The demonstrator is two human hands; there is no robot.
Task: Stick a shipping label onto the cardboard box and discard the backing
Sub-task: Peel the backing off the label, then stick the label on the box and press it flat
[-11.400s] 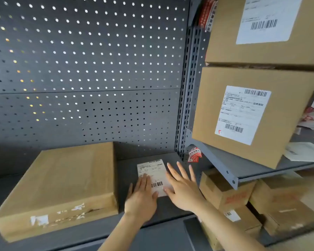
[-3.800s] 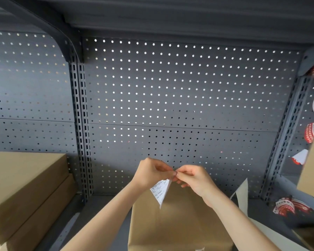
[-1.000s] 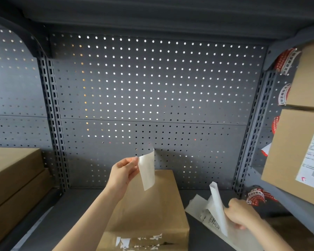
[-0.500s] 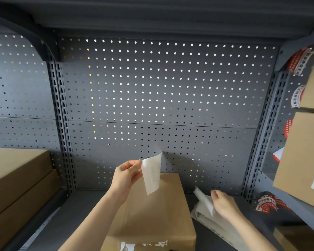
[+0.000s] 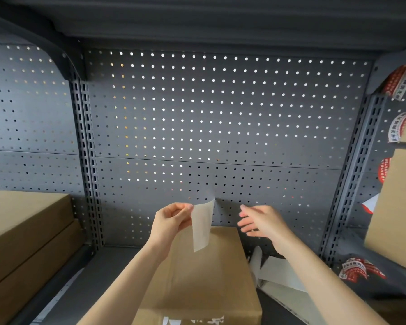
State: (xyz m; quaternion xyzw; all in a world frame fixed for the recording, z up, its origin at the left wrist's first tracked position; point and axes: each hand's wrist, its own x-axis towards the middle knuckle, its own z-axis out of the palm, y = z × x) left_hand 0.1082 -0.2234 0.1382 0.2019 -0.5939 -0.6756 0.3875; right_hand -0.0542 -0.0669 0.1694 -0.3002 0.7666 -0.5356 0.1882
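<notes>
Label, white rectangular peeled paper sheet [image 5: 202, 225]: pinched by its upper left corner in my left hand [image 5: 171, 220], hanging above the far edge of the plain brown cardboard box [image 5: 204, 275] on the grey metal shelf [image 5: 108, 266]. Light, limp, curl-prone, probably tacky on one face; best held by opposite corners. Right hand [image 5: 263, 221]: empty, fingers spread, beside the label. Half a second ago it was low at the white backing sheets [image 5: 279, 275] right of the box; these now lie released.

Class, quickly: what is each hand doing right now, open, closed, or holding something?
Left hand: closed, pinching the white rectangular paper label by its edge.
Right hand: open, fingers spread, holding nothing.
</notes>
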